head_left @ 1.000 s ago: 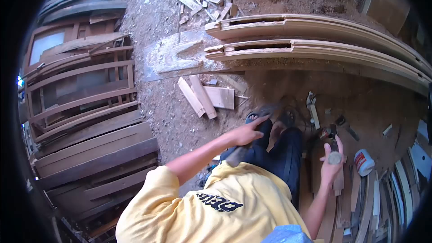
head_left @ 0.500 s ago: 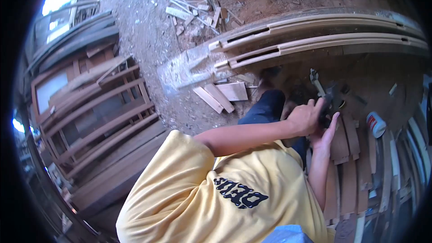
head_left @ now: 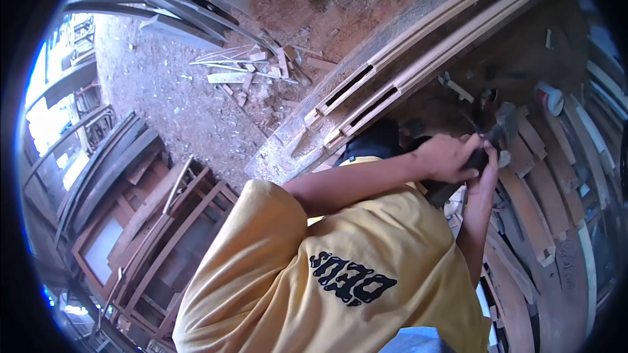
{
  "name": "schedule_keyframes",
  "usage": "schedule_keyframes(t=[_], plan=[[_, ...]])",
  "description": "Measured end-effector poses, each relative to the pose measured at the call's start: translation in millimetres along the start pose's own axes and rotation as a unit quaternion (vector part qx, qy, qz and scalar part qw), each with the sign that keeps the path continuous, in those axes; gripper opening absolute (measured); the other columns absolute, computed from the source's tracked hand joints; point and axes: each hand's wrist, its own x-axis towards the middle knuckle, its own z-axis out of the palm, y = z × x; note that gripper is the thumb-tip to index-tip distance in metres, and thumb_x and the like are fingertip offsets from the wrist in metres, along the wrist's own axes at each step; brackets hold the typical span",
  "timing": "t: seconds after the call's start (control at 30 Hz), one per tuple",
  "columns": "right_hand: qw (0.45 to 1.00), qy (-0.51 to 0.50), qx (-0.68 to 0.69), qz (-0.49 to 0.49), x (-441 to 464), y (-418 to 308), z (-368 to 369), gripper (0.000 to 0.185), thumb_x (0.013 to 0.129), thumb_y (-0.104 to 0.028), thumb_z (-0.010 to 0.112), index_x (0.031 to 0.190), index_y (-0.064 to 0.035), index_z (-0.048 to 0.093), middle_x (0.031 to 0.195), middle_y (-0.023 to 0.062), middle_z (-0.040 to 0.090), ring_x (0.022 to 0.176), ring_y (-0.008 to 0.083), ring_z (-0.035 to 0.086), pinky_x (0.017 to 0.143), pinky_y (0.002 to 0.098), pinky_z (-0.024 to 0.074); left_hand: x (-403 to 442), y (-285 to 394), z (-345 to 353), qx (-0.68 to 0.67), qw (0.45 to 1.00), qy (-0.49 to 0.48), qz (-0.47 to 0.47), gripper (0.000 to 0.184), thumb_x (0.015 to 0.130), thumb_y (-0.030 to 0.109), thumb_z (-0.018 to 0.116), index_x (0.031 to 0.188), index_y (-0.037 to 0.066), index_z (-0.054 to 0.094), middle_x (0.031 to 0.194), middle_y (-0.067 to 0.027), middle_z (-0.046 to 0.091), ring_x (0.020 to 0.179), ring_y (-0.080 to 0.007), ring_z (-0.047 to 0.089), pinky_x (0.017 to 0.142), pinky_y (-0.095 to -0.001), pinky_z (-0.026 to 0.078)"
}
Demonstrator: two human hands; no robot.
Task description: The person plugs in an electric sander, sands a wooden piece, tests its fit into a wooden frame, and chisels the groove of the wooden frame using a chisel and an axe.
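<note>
The left hand point(head_left: 445, 158) and right hand point(head_left: 484, 173) held a dark tool point(head_left: 477, 159) near some boards point(head_left: 523, 206); two slotted beams point(head_left: 418, 68) lay beyond, a tub point(head_left: 550, 99) to the right.

Yellow, tan and brown dominate our view.
We've got a plain yellow shirt point(head_left: 261, 287) with black lettering point(head_left: 353, 279), light blue fabric point(head_left: 418, 340), pale tan long boards point(head_left: 428, 65), a white tub point(head_left: 551, 99) with red markings, brown stacked strips point(head_left: 527, 212), and a dark held tool point(head_left: 477, 161).
</note>
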Motion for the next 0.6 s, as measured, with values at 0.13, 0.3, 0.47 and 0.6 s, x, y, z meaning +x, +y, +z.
schedule_keyframes(t=[0.13, 0.3, 0.47, 0.6], plan=[[0.991, -0.088, 0.008, -0.102, -39.2, -58.0, 38.6, 0.029, 0.094, -0.011, 0.066, 0.117, 0.0040, 0.056, 0.101, 0.0075, 0.056, 0.089, 0.0166, 0.057, 0.082, 0.0266, 0.0517, -36.2, -65.6, -61.7, 0.127, 0.902, 0.410, 0.046, 0.035, 0.082, 0.016, 0.076, 0.113, 0.009, 0.060, 0.106, -0.0150, 0.064, 0.104, -0.0377, 0.060, 0.092, -0.0502, 0.047], [0.963, -0.048, -0.188, -0.186, -90.5, -111.6, 123.5, 0.030, 0.103, -0.030, 0.064, 0.108, -0.0026, 0.053, 0.082, -0.0004, 0.049, 0.068, 0.0072, 0.046, 0.063, 0.0239, 0.0432, -63.8, -104.4, -77.5, 0.168, 0.836, 0.515, -0.084, 0.038, 0.083, 0.013, 0.073, 0.119, 0.008, 0.061, 0.127, -0.0159, 0.058, 0.132, -0.0404, 0.049, 0.112, -0.0534, 0.040], [0.920, -0.283, -0.271, 0.009, -90.3, -149.1, 178.8, 0.039, 0.092, -0.019, 0.075, 0.118, -0.0008, 0.053, 0.089, 0.0059, 0.052, 0.053, 0.0104, 0.052, 0.050, 0.0252, 0.0483, -32.6, -41.6, -108.5, 0.083, 0.850, 0.517, 0.063, 0.064, 0.075, 0.010, 0.076, 0.136, 0.009, 0.057, 0.142, -0.0149, 0.055, 0.142, -0.0399, 0.044, 0.122, -0.0545, 0.034], [0.839, -0.379, -0.372, 0.118, -94.2, -118.7, 284.6, 0.064, 0.085, -0.010, 0.077, 0.138, -0.0009, 0.044, 0.084, 0.0093, 0.053, 0.049, 0.0132, 0.053, 0.046, 0.0273, 0.0491, -6.6, -5.7, -136.6, 0.114, 0.801, 0.581, 0.083, 0.057, 0.079, 0.010, 0.069, 0.135, 0.007, 0.057, 0.134, -0.0137, 0.058, 0.138, -0.0348, 0.049, 0.125, -0.0559, 0.031]])
